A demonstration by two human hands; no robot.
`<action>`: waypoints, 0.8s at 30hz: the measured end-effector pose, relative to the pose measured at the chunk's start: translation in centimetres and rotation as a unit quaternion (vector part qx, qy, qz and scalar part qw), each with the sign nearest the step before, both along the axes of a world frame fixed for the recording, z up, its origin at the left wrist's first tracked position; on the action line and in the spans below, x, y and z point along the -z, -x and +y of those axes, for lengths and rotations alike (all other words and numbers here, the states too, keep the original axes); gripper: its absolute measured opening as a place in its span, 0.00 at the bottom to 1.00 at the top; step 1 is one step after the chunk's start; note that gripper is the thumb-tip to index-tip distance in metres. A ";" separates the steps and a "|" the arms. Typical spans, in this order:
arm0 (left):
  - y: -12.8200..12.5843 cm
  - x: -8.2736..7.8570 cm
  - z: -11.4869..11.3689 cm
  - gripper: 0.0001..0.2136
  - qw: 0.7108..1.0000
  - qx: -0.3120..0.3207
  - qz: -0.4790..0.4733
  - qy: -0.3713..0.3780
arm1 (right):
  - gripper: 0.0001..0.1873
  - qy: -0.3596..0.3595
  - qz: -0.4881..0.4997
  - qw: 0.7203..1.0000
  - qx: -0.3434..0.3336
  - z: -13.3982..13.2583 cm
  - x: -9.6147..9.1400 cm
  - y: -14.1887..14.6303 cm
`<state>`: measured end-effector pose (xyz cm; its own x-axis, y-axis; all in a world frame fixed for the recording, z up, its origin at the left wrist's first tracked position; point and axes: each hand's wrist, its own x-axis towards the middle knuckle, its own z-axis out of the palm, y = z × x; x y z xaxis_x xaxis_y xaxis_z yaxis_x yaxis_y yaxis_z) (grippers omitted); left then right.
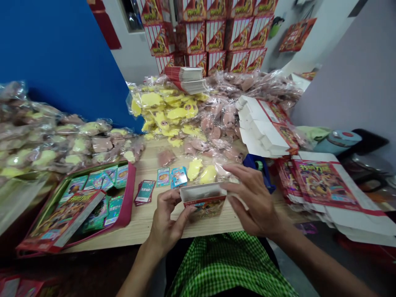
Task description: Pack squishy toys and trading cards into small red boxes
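left hand (pixel 167 222): fingers pinching left end of the open red box (pixel 208 208) | right hand (pixel 255 202): fingers kinda spread, right end | box's over the table (pixel 140 231), near side

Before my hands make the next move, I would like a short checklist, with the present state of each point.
1. Left hand holding the small box: ok, thumb and fingers close on its left end.
2. Box top open: ok, the white inside wall shows.
3. Right hand gripping the box: cannot tell; its fingers are spread at the right end.
4. Box contents: cannot tell, the bottom is hidden.
5. Blue card stack and yellow toys near the box: ok, both lie just beyond it.
6. Cards in the pink tray uncovered: not ok, a red carton lies over part of them.
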<state>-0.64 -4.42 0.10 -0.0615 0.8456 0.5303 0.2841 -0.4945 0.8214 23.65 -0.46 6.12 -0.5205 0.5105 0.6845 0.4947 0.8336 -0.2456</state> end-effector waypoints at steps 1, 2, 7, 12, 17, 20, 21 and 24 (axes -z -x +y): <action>-0.1 0.2 -0.1 0.18 1.000 -0.002 0.011 -0.015 | 0.16 0.010 0.044 0.999 0.009 -0.2 0.5 -0.2; -0.2 0.4 -0.1 0.19 0.999 -0.003 0.017 -0.029 | 0.18 0.021 0.073 0.997 0.010 -0.3 1.1 -0.3; -0.6 0.6 -0.7 0.24 0.998 0.003 0.006 -0.056 | 0.23 0.063 0.119 0.990 -0.041 -0.5 3.1 -0.1; -2.1 -0.6 -1.1 0.13 0.997 0.008 -0.076 0.024 | 0.19 0.073 0.089 0.990 -0.084 0.1 2.5 0.1; -3.6 -0.5 -0.8 0.04 0.983 -0.154 -0.096 -0.005 | 0.16 0.106 0.066 0.988 -0.093 0.7 1.6 0.3; -3.6 0.5 -0.7 0.05 0.976 -0.184 -0.065 -0.094 | 0.15 0.134 0.073 0.985 -0.082 0.6 1.7 0.3; -3.5 0.8 -0.6 0.06 0.975 -0.178 -0.063 -0.119 | 0.15 0.122 0.078 0.986 -0.082 0.5 1.9 0.3; -3.5 1.2 -0.5 0.12 0.978 -0.121 -0.106 -0.130 | 0.20 0.057 0.119 0.990 -0.060 0.1 2.9 0.2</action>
